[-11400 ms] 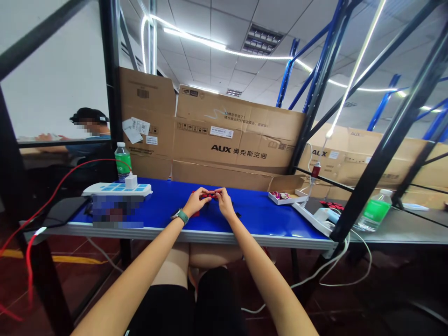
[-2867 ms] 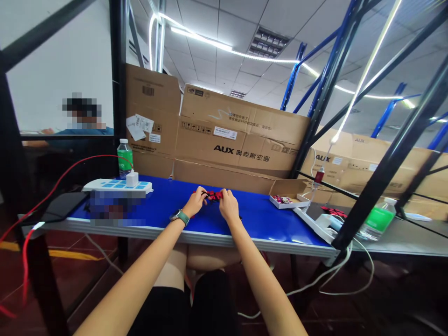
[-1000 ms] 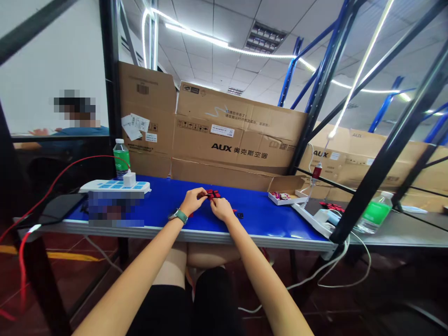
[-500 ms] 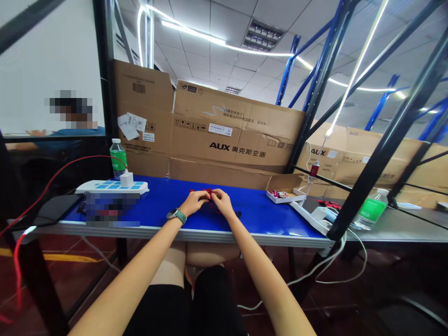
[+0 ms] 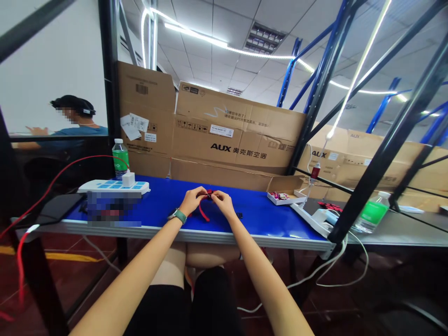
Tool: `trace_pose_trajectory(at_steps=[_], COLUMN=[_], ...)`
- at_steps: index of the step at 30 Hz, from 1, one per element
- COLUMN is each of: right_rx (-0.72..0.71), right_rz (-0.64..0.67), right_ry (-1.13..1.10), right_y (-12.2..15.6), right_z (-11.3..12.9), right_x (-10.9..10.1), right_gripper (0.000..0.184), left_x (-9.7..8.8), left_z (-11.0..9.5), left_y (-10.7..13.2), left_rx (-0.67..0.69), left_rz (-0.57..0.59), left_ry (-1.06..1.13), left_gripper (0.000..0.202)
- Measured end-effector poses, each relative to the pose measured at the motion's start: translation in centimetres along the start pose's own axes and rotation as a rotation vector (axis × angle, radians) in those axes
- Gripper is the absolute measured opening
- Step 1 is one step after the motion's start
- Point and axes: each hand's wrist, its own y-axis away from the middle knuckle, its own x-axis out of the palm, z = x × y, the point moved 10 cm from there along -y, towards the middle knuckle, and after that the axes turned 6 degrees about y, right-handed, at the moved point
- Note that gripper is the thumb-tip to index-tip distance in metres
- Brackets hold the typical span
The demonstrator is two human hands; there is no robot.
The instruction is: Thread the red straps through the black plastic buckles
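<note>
Both hands meet over the blue tabletop [image 5: 164, 203], fingers pinched around a red strap [image 5: 204, 214]. My left hand [image 5: 192, 199], with a green-banded watch [image 5: 178, 215] at its wrist, is closed on the strap from the left. From the right, my right hand [image 5: 223, 203] is closed on it too. One end of the strap curves down toward the table's front edge. A dark red part shows between the fingertips; its details are too small to make out. Just right of my right hand lies a small black piece [image 5: 240, 215].
An open white box [image 5: 280, 201] with small red and pink items stands at the right. Power strips lie left [image 5: 105, 186] and right [image 5: 311, 219]. A green-labelled bottle [image 5: 121, 158] stands back left. Cardboard [image 5: 238, 135] walls the back. A person [image 5: 80, 123] sits beyond the left post.
The red strap's end now hangs out in a curve below my hands; before, it was bunched near the fingers. Both hands stay in nearly the same place. The camera view has shifted slightly.
</note>
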Motion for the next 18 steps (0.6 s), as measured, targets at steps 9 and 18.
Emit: trace_pose_trajectory(at_steps=[9,18], right_rx=[0.04,-0.045], right_rz=[0.008,-0.029], right_ry=[-0.143,-0.075], right_y=[-0.2,-0.2], right_z=[-1.0,-0.2], right_x=[0.3,-0.1], right_gripper=[0.033,0.024], left_x=[-0.2,-0.6], left_z=[-0.2,-0.6], left_y=[0.1,0.1], left_rx=[0.009,0.057], left_rz=[-0.009,-0.057], left_ry=[-0.011,-0.097], left_gripper=[0.017,0.016])
